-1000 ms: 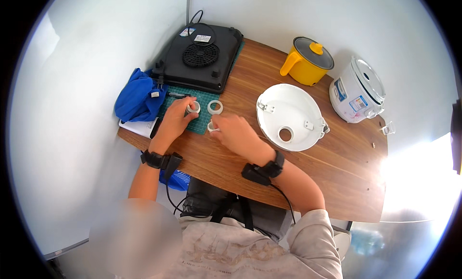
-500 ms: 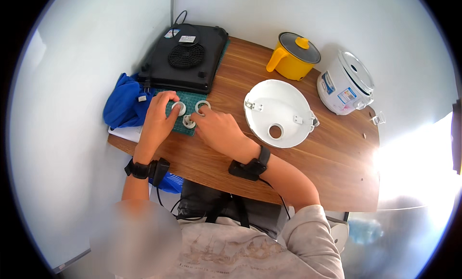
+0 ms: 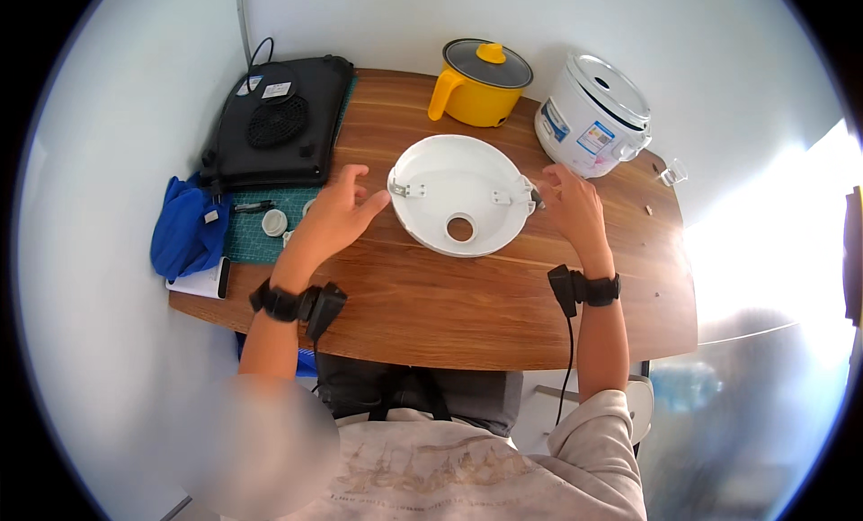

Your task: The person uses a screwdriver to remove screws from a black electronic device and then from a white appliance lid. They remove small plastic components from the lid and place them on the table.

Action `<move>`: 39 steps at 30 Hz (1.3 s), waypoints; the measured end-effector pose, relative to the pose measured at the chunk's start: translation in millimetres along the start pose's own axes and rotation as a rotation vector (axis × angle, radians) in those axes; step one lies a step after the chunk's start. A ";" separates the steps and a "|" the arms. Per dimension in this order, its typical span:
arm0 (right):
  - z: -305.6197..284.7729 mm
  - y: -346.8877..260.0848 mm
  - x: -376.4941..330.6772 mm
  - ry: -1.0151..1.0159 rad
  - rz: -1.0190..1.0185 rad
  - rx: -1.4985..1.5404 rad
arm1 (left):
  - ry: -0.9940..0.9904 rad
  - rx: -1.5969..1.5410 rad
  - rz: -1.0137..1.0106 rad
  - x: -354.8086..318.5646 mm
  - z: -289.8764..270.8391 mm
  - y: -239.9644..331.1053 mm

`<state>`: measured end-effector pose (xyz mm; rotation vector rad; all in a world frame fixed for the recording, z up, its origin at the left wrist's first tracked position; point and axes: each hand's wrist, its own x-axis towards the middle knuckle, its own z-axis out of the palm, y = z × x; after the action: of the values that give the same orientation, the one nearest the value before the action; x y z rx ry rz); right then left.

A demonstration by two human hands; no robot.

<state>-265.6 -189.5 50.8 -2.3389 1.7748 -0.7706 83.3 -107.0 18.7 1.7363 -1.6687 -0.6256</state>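
Observation:
A round white appliance lid (image 3: pixel 440 224), its inner side up, lies on the table between my hands. It has a round hole near its front edge and small metal brackets at both sides. My left hand (image 3: pixel 333 220) is open at its left rim, with the thumb tip close to the bracket; whether they touch I cannot tell. At the right rim, my right hand (image 3: pixel 575 211) has loosely bent, parted fingers beside a dark hinge piece (image 3: pixel 538 198). A white round cap (image 3: pixel 274 222) lies on the green cutting mat (image 3: pixel 256 245), other small white parts partly behind my left hand.
A black induction cooker (image 3: pixel 315 148), underside up, lies at the back left, with a blue cloth bag (image 3: pixel 189 229) in front. Behind the lid stand a yellow pot (image 3: pixel 485 98) and a white rice cooker (image 3: pixel 580 116). A small clear cup (image 3: pixel 674 171) is near the table's right edge.
Both hands have left the small white parts on the mat and moved right, to either side of the lid. The view has shifted right too.

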 end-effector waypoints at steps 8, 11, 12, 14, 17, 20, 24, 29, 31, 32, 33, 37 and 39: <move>41.1 33.9 -2.4 -0.063 0.013 -0.070 | -0.258 -0.218 -0.209 45.8 23.7 10.1; 48.6 44.2 -4.4 -0.039 -0.024 -0.025 | -0.250 -0.344 -0.123 40.6 35.4 1.6; 49.3 43.8 -5.0 -0.026 -0.032 -0.011 | -0.246 -0.369 -0.092 39.3 37.8 -4.1; 51.2 44.2 -2.7 -0.121 0.039 -0.044 | -0.306 -0.508 -0.180 38.3 38.6 -9.8; 47.3 36.8 -1.8 -0.187 0.182 -0.053 | -0.324 -0.684 -0.215 33.6 39.1 -6.1; 37.3 25.4 -3.0 -0.207 0.248 -0.024 | -0.314 -0.788 -0.168 31.1 40.3 -8.1; 34.0 28.2 -6.0 -0.211 0.240 -0.055 | -0.260 -0.895 -0.217 29.3 41.0 -4.4; 38.2 30.6 -7.3 -0.176 0.231 -0.024 | -0.201 -0.950 -0.266 30.2 36.7 -1.7; 39.0 30.8 -8.6 -0.201 0.221 -0.017 | -0.174 -0.949 -0.280 29.9 38.2 -2.2; 39.1 30.1 -6.7 -0.238 0.222 -0.021 | -0.163 -0.949 -0.285 29.8 38.6 -3.0; 38.4 28.7 -6.3 -0.276 0.223 -0.025 | -0.152 -0.949 -0.291 29.4 38.9 -3.0; 32.4 21.8 -11.0 -0.312 0.219 -0.039 | -0.158 -0.951 -0.300 27.7 37.6 3.6; 35.4 26.8 -11.3 -0.294 0.202 -0.067 | -0.159 -0.939 -0.299 28.5 37.9 3.0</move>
<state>-275.2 -195.1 6.3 -2.1327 1.8868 -0.3252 56.1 -139.8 -2.3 1.2318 -0.9203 -1.4322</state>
